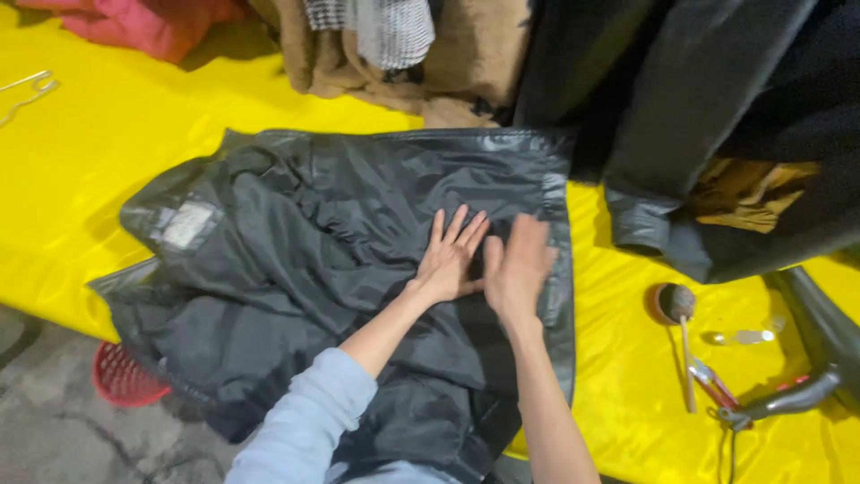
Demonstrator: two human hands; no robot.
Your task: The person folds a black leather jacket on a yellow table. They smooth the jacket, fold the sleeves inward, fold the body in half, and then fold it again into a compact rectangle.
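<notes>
Both hands — left hand and right hand — lie open, palms flat on the black jacket spread across the yellow counter. The slick lining could bunch under pressure, and its overhanging edge might slide off — toward the floor.

Both hands lie flat, fingers spread, on a black jacket at mid-frame: left hand just beside right hand. The jacket covers a yellow table; a brush lies at lower right
</notes>
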